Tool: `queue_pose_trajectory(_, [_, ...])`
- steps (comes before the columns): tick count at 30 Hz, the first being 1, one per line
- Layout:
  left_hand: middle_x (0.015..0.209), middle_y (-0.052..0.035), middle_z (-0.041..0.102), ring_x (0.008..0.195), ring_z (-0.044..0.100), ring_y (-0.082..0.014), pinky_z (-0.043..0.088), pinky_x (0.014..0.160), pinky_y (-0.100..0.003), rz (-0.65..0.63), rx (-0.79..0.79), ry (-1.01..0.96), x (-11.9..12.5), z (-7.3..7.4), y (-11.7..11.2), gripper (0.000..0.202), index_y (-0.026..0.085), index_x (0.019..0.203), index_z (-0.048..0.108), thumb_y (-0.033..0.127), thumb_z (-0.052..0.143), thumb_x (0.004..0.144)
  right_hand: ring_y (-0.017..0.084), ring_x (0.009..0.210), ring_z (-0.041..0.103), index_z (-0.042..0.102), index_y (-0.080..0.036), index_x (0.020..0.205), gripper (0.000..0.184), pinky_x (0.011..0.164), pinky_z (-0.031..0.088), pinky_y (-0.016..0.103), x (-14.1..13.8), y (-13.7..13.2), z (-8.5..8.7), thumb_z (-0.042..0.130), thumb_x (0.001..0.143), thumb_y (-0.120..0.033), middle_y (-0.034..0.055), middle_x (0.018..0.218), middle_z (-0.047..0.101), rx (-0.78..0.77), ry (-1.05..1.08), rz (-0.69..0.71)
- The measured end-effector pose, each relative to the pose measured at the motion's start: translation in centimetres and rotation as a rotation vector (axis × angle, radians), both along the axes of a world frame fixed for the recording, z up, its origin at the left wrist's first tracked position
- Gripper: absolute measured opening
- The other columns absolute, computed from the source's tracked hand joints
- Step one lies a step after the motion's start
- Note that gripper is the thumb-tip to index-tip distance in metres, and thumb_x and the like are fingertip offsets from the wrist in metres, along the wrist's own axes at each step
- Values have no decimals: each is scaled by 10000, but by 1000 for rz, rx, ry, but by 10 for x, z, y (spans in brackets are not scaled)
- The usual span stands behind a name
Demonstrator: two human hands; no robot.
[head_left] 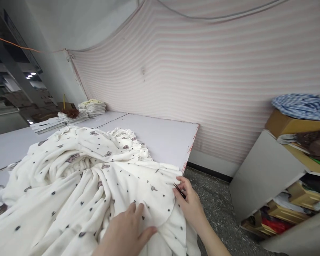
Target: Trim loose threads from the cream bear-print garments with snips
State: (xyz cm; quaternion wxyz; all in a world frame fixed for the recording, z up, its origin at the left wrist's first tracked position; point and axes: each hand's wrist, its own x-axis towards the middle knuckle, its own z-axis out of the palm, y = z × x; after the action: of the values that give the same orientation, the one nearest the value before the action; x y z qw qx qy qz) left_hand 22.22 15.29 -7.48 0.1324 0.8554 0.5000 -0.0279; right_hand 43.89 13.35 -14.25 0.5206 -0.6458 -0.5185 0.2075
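A big rumpled white fleece cloth (77, 177) with small grey prints covers the near end of a white table (160, 137). My left hand (128, 231) lies flat on the cloth at the bottom middle, fingers stretched out and apart. My right hand (189, 202) is at the cloth's right edge by the table corner, fingers closed round a small dark tool (179, 190) that looks like thread snips. The tool's tip touches the cloth's edge.
Stacks of folded cloth (92, 106) and papers (46, 125) sit at the table's far left. A striped pink sheet (202, 78) hangs behind. To the right stand a shelf (290, 199) of cluttered goods and a cardboard box (290, 124) with blue cloth (301, 106) on it. Speckled floor (218, 206) lies between.
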Motion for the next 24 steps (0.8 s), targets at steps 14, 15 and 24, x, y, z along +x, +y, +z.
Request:
queue_pose_trajectory(14, [963, -83, 591, 834, 585, -208, 515, 690, -316, -375, 389, -527, 12, -47, -3, 266, 208, 847, 456, -34, 382, 765, 196, 792, 647, 623, -200, 949, 154, 728, 496, 281, -8, -30, 4, 567, 876, -323, 29, 837, 682, -22, 148, 82])
queue_pose_trajectory(15, [907, -75, 573, 782, 575, -199, 508, 661, -309, -361, 398, -554, 9, -48, -4, 258, 207, 849, 451, -29, 383, 767, 200, 800, 647, 639, -200, 919, 130, 734, 498, 282, -10, -34, 8, 599, 853, -304, 28, 842, 684, -32, 144, 113])
queue_pose_trajectory(24, [873, -68, 526, 768, 552, -195, 495, 649, -295, -386, 452, -606, 3, -51, -8, 259, 188, 964, 529, 12, 396, 828, 226, 858, 664, 743, -238, 911, 155, 766, 492, 296, -29, -64, 29, 612, 845, -286, 28, 896, 728, -203, 32, 255])
